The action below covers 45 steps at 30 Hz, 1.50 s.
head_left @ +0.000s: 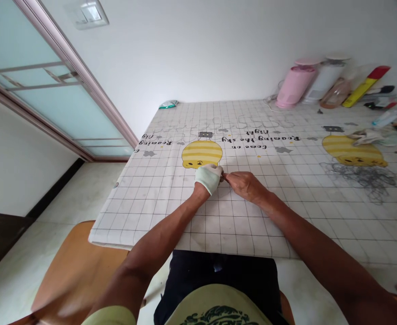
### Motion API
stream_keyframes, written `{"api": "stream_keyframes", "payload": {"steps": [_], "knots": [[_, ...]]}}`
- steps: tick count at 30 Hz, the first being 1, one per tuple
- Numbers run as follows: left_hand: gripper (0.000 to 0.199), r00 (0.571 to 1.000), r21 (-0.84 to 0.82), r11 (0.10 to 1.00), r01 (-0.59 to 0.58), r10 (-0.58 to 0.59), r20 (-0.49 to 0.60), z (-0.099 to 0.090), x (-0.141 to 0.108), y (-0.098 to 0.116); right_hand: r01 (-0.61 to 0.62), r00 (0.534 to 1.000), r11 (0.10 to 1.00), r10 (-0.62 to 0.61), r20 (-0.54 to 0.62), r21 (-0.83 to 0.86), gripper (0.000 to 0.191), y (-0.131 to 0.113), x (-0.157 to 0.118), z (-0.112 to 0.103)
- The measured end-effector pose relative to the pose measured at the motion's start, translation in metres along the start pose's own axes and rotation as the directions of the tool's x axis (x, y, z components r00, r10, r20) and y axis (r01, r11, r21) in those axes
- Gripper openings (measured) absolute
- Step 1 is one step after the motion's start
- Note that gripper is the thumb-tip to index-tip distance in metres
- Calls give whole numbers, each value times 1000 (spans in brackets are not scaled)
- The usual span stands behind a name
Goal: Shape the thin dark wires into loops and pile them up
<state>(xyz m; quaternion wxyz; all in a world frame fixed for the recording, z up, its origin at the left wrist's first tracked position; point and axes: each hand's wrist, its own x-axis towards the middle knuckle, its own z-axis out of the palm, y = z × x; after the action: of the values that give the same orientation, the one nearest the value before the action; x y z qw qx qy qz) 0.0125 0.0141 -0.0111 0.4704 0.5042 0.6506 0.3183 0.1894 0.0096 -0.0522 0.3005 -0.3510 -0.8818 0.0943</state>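
Note:
My left hand (209,177), in a pale green and white glove, is closed over the table in front of my body. Close against it on the right, my bare right hand (247,184) is closed too, its thumb and fingertips pinched together by the gloved fingers. Whatever lies between the two hands is too small and hidden to name. Under them spreads a white tablecloth (171,194) with a grid, lettering and yellow cartoon balloons. A tangle of thin dark wire or thread (371,178) lies to the right, and faint curled thin pieces (252,123) form a row beyond my hands.
A pink cylinder (295,85) and a white cylinder (322,83) stand by the wall, beside a yellow-red box (366,88). A glove (366,136) lies at right. A green-edged item (168,104) sits at the far left corner. A wooden chair (79,266) is at left.

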Motion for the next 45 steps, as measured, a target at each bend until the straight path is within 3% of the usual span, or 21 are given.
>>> {"api": "stream_keyframes", "payload": {"steps": [5, 9, 11, 15, 20, 24, 30, 35, 39, 42, 45], "knots": [[27, 997, -20, 997, -79, 79, -14, -1, 0, 4, -73, 997, 985, 78, -27, 158, 30, 7, 3, -7], [43, 975, 80, 983, -167, 176, -133, -15, 0, 8, -186, 966, 949, 224, -129, 253, 26, 14, 2, -19], [47, 976, 53, 986, -160, 167, -143, -20, 0, 7, -213, 950, 940, 263, -167, 268, 27, 18, 0, -24], [48, 993, -109, 991, -79, 88, 76, -14, -4, 3, -210, 926, 944, 276, -258, 255, 27, 27, -1, -31], [24, 948, -168, 986, 16, 38, 315, 3, -6, 1, -167, 929, 961, 228, -293, 219, 26, 34, -3, -32], [13, 928, -244, 961, 129, -30, 371, 8, -3, 0, -165, 954, 966, 207, -217, 199, 29, 37, -5, -29], [14, 916, -323, 936, 142, -1, 401, 7, -2, -3, -190, 971, 976, 202, -128, 104, 32, 34, -5, -36], [27, 839, -477, 841, 255, 53, 542, 2, 1, -11, -169, 979, 985, 172, -110, 38, 33, 23, -5, -44], [32, 792, -530, 785, 320, 85, 604, 0, 4, -15, -165, 975, 978, 181, -129, 126, 32, 17, -4, -43], [37, 820, -505, 819, 272, 77, 567, 2, 4, -14, -218, 951, 935, 268, -153, 280, 29, 23, 1, -48], [45, 909, -414, 901, 132, 57, 413, 4, 2, -12, -313, 916, 868, 384, -120, 386, 28, 49, 6, -67]]}}
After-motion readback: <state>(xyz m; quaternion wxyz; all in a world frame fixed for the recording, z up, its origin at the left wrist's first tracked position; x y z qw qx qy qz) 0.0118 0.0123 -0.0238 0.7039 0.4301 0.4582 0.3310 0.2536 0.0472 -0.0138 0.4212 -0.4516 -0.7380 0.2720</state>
